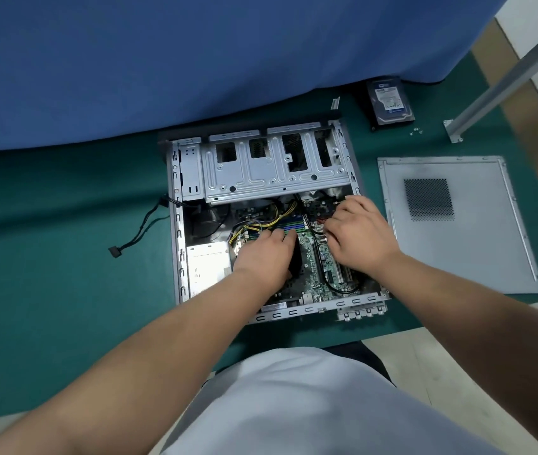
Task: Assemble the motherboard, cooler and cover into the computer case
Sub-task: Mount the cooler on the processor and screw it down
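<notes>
Green matting (64, 257) covers the work surface, and on it the open computer case (177, 244) is laid flat on its side. Inside the case the motherboard (310, 254) is seen lying in the lower half, below the metal drive cage (261, 172) and to the right of the power supply (206, 267). Both hands are placed directly over the board. The left hand (266, 254) is laid palm down over the board's left part, fingers stretched forward toward the blue memory slots and the yellow wires (254, 226); a black part is partly hidden beneath it, and whether it is gripped cannot be told. The right hand (359, 231) is set over the board's right part, its fingers bent down onto the components; what, if anything, is pinched cannot be told. The cover (477, 257) is laid flat on the matting just right of the case, apart from both hands. A hard drive (389, 100) is seen beyond the case's far right corner, near a blue cloth (162, 60).
</notes>
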Available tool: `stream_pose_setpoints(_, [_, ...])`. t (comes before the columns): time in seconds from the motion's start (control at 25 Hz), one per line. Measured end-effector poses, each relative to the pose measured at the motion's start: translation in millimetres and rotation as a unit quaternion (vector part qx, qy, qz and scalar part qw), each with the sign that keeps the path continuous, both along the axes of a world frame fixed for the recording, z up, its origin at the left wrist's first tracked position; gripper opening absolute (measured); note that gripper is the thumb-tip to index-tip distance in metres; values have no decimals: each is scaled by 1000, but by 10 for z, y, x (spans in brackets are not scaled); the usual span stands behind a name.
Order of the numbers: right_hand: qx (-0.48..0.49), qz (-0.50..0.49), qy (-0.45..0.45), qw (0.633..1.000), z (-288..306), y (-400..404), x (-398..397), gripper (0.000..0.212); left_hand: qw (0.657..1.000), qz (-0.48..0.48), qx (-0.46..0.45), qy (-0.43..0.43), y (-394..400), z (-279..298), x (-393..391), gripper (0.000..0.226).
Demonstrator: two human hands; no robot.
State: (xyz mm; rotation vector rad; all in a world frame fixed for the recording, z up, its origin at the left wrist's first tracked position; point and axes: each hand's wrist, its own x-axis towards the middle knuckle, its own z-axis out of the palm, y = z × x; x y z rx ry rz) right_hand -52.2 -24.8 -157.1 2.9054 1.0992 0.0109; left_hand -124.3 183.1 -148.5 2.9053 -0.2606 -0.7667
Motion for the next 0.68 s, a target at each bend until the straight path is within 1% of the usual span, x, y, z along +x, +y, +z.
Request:
stream_pose_setpoints(0.24, [-3,7,-11,1000,-29,-2,10,23,1000,21,-8,13,-38,-22,23,71])
stream_pose_setpoints(0.44, [-3,1,-8,1000,-33,0,10,24,1000,15,-11,22,0,-58,48,76])
stream_pose_setpoints(0.56, [-3,-3,-5,1000,-8,9,4,25,999,-14,-18,45,74,-39,106,80])
stream_pose_setpoints(0.6, [-4,-4,-5,1000,-5,13,1,25,998,-24,-30,56,116,-12,148,77])
stream_pose_setpoints(0.64, [-5,-5,-4,1000,-3,12,-4,25,997,-27,-45,54,166,17,198,69])
stream_pose_setpoints(0.68, [-5,-6,-4,1000,-3,13,-5,25,998,-23,-52,30,230,33,244,58])
